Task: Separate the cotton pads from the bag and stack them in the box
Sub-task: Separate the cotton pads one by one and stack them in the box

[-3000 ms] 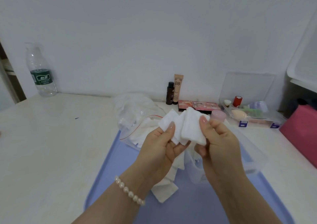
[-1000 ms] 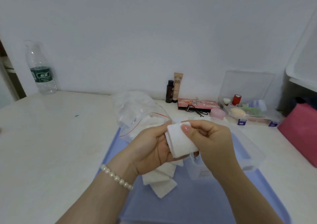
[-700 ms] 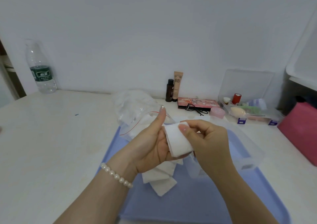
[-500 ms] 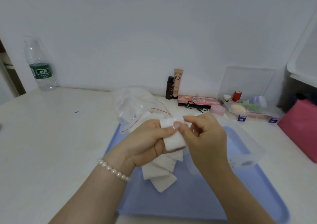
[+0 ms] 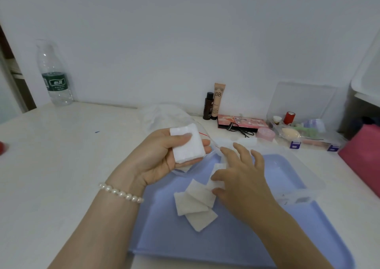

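My left hand (image 5: 158,159) holds a squared stack of white cotton pads (image 5: 188,145), thumb laid across its front. My right hand (image 5: 240,178) is lower, over the blue tray (image 5: 226,240), with fingers spread; its thumb touches one of several loose pads (image 5: 195,203) lying overlapped there. The clear plastic box (image 5: 304,196) sits on the tray just right of my right hand, partly hidden by it. The clear zip bag (image 5: 162,116) with a red seal line lies behind my left hand.
A water bottle (image 5: 54,73) stands far left by the wall. A dark bottle (image 5: 208,106), a BB tube (image 5: 219,100), a makeup palette (image 5: 242,122), a pink jar (image 5: 266,134) and a clear organiser (image 5: 308,133) line the back. A pink object (image 5: 366,157) sits right.
My right hand has let go of the stack and dropped to the loose pads on the tray. My left hand now holds the stack alone, raised slightly.
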Demonstrator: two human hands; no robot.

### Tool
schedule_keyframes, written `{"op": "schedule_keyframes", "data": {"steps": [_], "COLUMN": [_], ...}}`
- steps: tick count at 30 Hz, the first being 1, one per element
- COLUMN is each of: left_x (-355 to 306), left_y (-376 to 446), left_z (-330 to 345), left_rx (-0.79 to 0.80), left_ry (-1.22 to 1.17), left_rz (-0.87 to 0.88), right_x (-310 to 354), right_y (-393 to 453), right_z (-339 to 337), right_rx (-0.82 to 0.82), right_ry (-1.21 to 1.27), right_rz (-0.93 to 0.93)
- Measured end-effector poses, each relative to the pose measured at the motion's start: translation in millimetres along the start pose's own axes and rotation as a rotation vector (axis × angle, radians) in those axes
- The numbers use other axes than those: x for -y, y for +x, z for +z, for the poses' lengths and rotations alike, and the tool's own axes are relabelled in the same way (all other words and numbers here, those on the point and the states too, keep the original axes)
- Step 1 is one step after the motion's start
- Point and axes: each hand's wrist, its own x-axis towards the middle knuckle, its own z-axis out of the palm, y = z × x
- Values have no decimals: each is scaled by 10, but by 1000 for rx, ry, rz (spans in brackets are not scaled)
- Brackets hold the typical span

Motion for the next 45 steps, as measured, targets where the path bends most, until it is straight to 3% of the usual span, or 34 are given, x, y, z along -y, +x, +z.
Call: {"op": "schedule_keyframes", "data": {"steps": [4,7,16,27,30,32,36,41,43,45], "left_x": [40,53,58,76,83,84,108,222,300,359], "left_y": [10,0,-14,8,14,26,68,95,80,81], "left_z": [29,52,96,88,82,81,85,169,217,258], "left_rx": [3,11,40,32,20,4,-63,-60,1,72], "left_ry": [38,45,49,41,56,44,49,81,189,268], "left_rz": [-31,-43,-48,-57,-52,-33,39,20,-40,-83], "right_x": [-48,-55,-97,-102,-118,-133,-292,-361,-316,-263], "right_y": [12,59,121,155,116,61,28,-4,-9,-7], "right_z": [94,211,220,177,96,-80,-436,-567,-562,-539], "right_rx": [68,-120,-451,-507,-560,-568,-402,-218,-211,-248], "right_ry": [-96,-46,58,72,306,654,1281,1873,1862,1664], "right_rz": [12,20,97,82,35,100,204,45,44,77]}}
